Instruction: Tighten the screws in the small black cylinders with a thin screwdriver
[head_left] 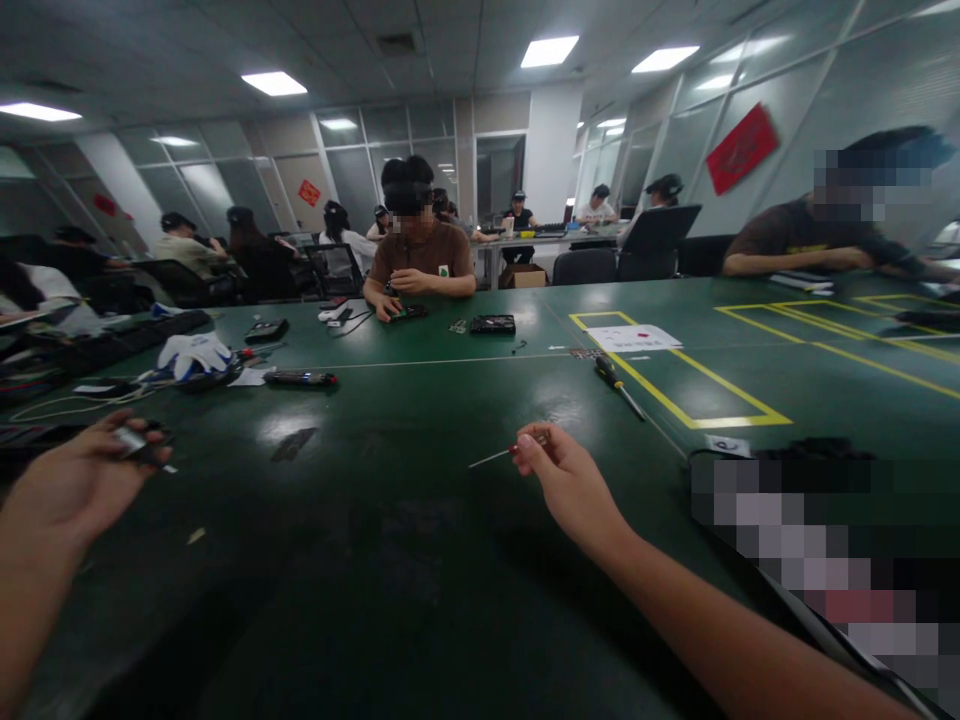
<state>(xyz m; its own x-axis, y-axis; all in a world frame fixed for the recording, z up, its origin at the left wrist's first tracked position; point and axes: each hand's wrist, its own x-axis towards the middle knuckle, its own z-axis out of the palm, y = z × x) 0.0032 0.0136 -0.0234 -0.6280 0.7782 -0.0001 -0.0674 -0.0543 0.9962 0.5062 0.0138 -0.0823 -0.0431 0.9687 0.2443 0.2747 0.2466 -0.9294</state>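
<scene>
Head view: pinching red-handled screwdriver in right grip, not yet applied to anything, and clasping small, possibly metallic item in left grip.

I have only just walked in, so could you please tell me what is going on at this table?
The right hand holds a small tool with a thin shaft pointing left above the green table. The left hand holds a dark-and-silver item, too blurred to identify. A larger screwdriver lies beyond the right hand. Across the table, a person in a brown shirt sits over a dark object.
</scene>
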